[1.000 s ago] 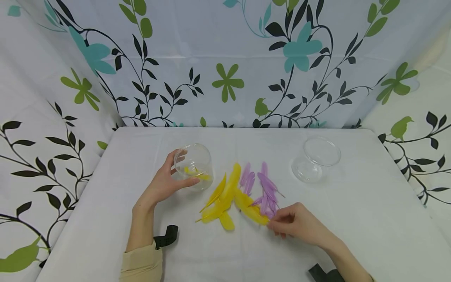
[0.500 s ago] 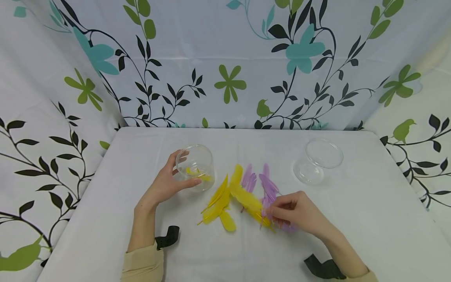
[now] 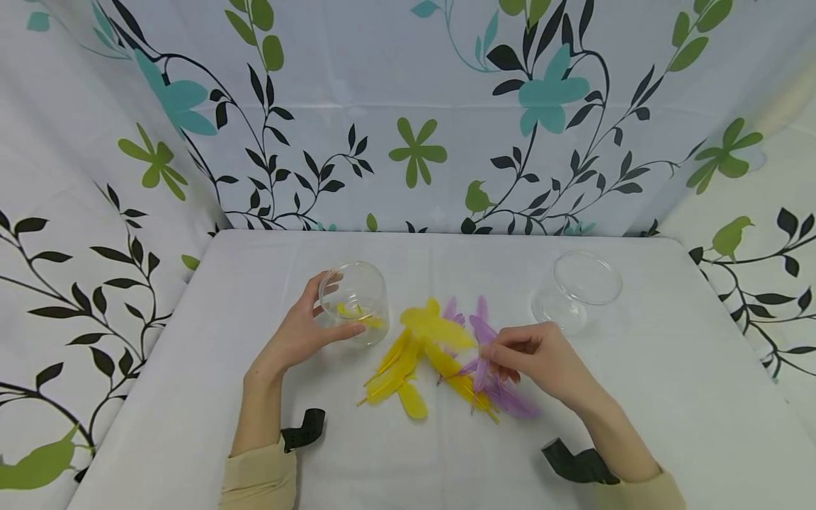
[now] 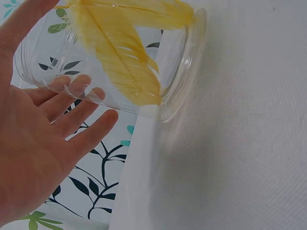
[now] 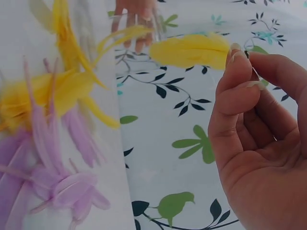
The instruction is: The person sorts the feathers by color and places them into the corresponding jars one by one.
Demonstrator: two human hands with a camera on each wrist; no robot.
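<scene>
Within pinching right hand (image 3: 550, 365), yellow feather (image 3: 436, 329)

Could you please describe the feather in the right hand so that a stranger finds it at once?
In the middle of the white table lie yellow feathers and purple feathers. Above them, the right hand pinches a single yellow feather by one end, its free tip toward the glass jar. It alone is pinched; its neighbours lie loose.
</scene>
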